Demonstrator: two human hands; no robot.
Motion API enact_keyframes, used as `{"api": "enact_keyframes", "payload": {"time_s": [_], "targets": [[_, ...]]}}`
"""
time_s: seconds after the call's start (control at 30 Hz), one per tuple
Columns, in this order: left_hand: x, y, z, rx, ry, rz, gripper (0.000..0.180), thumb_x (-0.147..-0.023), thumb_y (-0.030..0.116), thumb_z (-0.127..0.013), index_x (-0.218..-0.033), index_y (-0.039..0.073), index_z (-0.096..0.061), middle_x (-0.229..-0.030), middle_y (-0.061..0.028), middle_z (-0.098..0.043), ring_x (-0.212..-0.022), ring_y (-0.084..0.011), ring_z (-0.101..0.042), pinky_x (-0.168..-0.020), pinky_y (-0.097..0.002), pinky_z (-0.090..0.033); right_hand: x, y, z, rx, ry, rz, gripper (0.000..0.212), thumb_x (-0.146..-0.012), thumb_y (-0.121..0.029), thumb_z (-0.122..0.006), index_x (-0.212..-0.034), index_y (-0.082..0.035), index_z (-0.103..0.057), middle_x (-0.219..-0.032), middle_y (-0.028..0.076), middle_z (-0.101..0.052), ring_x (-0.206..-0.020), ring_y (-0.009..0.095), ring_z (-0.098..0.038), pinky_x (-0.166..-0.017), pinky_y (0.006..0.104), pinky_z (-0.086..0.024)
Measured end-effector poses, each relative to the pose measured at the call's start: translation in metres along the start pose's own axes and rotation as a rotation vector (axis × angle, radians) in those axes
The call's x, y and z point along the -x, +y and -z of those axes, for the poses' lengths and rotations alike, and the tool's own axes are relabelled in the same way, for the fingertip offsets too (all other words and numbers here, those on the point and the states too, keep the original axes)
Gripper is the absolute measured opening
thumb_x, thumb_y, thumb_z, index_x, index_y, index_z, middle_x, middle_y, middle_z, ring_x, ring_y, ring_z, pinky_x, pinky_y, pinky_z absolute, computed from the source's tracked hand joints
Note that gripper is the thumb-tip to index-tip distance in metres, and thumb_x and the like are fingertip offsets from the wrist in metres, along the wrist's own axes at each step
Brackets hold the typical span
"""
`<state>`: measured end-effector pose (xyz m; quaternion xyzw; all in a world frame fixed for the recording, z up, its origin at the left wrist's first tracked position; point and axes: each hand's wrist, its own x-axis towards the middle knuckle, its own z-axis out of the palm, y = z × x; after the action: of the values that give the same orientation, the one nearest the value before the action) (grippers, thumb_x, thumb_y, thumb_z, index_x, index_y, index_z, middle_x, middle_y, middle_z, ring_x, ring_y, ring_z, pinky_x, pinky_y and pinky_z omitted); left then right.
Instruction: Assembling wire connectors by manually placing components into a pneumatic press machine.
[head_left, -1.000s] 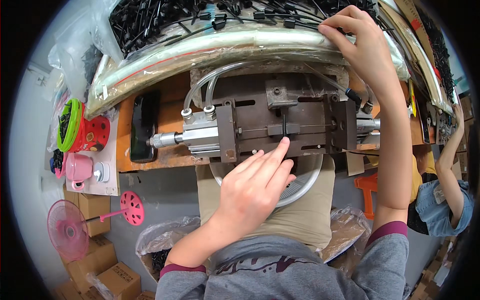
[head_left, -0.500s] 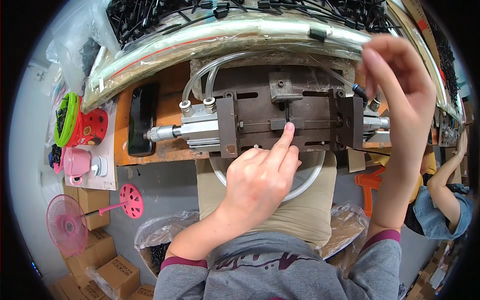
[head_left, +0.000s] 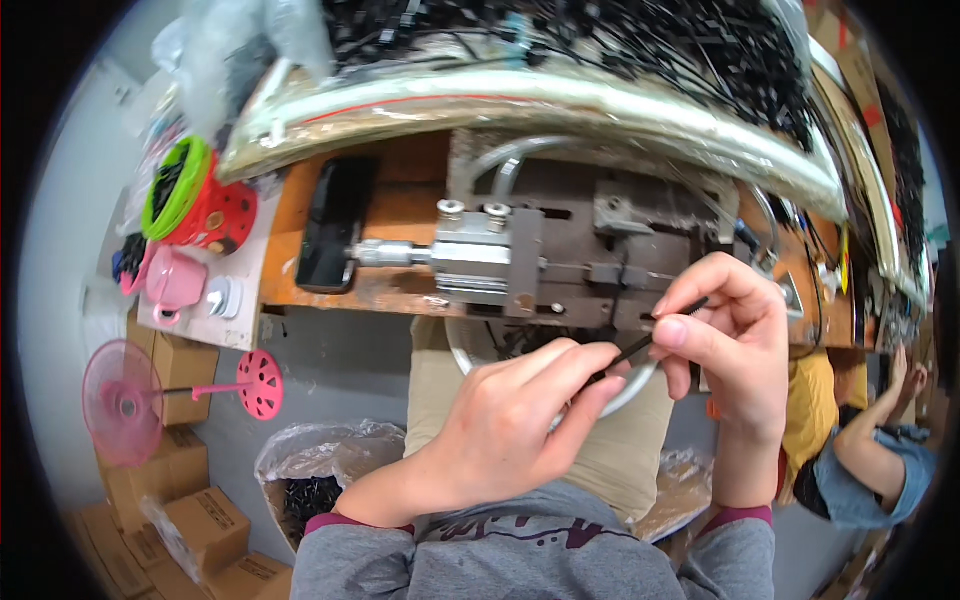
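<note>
A thin black rod (head_left: 634, 350) with a ridged-looking tip slants between my two hands in front of the metal jig. My left hand (head_left: 510, 415) pinches its lower end between thumb and fingers. Near the upper end, my right hand (head_left: 735, 345) grips it with thumb and index finger, the other fingers curled. Just beyond the hands sits the dark metal jig (head_left: 570, 250), with a small clamp block (head_left: 622, 208) at its middle and a silver air cylinder (head_left: 470, 265) on its left. My right hand covers part of the jig's right side.
A long tray with a plastic-wrapped rim (head_left: 560, 100) holds a heap of black parts (head_left: 620, 45) at the back. A phone (head_left: 335, 225) lies left on the wooden bench. Under the jig, a white-rimmed basin (head_left: 457, 350) rests at my lap. Another person (head_left: 870, 450) sits far right.
My left index finger has left the jig's middle. My right hand has come down from the upper right, and both hands now hold the black rod. The view has shifted.
</note>
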<state>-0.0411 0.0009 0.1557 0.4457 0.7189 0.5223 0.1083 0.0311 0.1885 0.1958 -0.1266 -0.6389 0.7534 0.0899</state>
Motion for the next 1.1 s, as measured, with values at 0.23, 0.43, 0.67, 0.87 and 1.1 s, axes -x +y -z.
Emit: {"api": "enact_keyframes", "payload": {"time_s": [0.23, 0.43, 0.67, 0.87, 1.1], "targets": [[0.021, 0.006, 0.053, 0.275, 0.120, 0.145, 0.012, -0.094, -0.001, -0.061, -0.102, -0.007, -0.067, -0.085, -0.0127, -0.073, -0.068, -0.0151, -0.071, -0.064, -0.0268, -0.057, -0.072, -0.036, -0.033, 0.142, 0.007, 0.398, 0.015, -0.092, -0.012, -0.070, -0.096, 0.002, -0.068, -0.077, 0.008, -0.068, -0.051, 0.007, -0.055, -0.049, 0.0185, -0.040], [0.044, -0.006, 0.091, 0.286, 0.428, 0.099, 0.011, -0.091, -0.003, -0.063, -0.100, -0.007, -0.069, -0.099, -0.0176, -0.072, -0.084, -0.0203, -0.071, -0.075, -0.0298, -0.057, -0.195, -0.078, -0.113, 0.292, 0.011, 0.848, 0.023, -0.092, -0.016, -0.072, -0.108, 0.001, -0.072, -0.089, 0.007, -0.071, -0.069, 0.008, -0.061, -0.070, 0.0225, -0.050], [0.059, -0.021, 0.122, -0.067, 0.665, -0.070, 0.016, -0.084, -0.004, -0.072, -0.100, -0.003, -0.075, -0.096, -0.0082, -0.062, -0.087, -0.0170, -0.064, -0.075, -0.0263, -0.053, -0.334, -0.179, -0.229, 0.381, -0.069, 0.640, 0.044, -0.090, -0.015, -0.073, -0.120, 0.013, -0.061, -0.095, 0.019, -0.071, -0.078, 0.019, -0.072, -0.064, 0.0283, -0.057], [0.080, -0.043, 0.170, -0.393, 0.879, -0.003, 0.014, -0.086, -0.003, -0.069, -0.099, -0.001, -0.074, -0.090, -0.0081, -0.068, -0.083, -0.0174, -0.063, -0.077, -0.0269, -0.049, -0.262, -0.143, -0.194, 0.575, -0.246, 0.600, 0.046, -0.090, -0.016, -0.070, -0.123, 0.014, -0.057, -0.105, 0.021, -0.069, -0.078, 0.019, -0.070, -0.069, 0.0296, -0.058], [0.025, -0.084, 0.296, -0.863, 1.050, -0.182, 0.015, -0.090, 0.014, -0.072, -0.099, 0.002, -0.076, -0.102, -0.0066, -0.071, -0.092, -0.0206, -0.063, -0.084, -0.0315, -0.048, -0.185, -0.096, -0.079, 0.749, -0.185, 0.510, 0.025, -0.095, -0.025, -0.067, -0.104, -0.002, -0.071, -0.087, 0.004, -0.071, -0.070, 0.006, -0.062, -0.064, 0.0207, -0.048]]}}
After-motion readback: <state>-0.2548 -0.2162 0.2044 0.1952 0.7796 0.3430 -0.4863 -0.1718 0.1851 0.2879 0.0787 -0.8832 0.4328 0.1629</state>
